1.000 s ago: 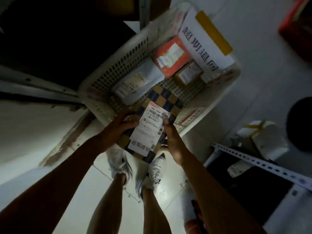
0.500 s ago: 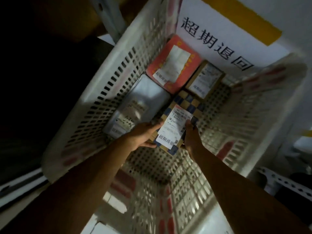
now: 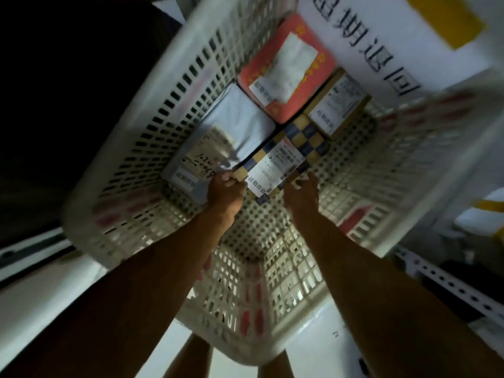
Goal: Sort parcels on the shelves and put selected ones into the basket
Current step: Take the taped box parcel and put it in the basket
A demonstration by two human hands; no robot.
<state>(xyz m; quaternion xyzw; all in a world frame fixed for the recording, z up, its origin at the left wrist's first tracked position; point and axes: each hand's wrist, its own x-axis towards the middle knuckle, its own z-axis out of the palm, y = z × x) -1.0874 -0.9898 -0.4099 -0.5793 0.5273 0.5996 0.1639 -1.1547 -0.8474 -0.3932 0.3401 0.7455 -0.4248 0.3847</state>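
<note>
White perforated basket [image 3: 169, 110] is filling most of the frame. Both forearms are reaching down from the lower edge into it. Checkered parcel [image 3: 289, 156] is lying on the basket floor at centre, beside a grey bag [image 3: 231, 132], a pink parcel [image 3: 286, 69] and a small brown box [image 3: 338, 105]. Left hand [image 3: 225, 192] is pinching the parcel's near-left corner. Right hand [image 3: 301, 195] is hovering at its near-right edge, fingers loosened; contact unclear.

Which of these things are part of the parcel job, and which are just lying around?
Job:
checkered parcel, at both hands (left hand, right hand)
basket
red parcel, white bag and brown box in the basket

Lying about:
metal rail
white package outside the basket
</note>
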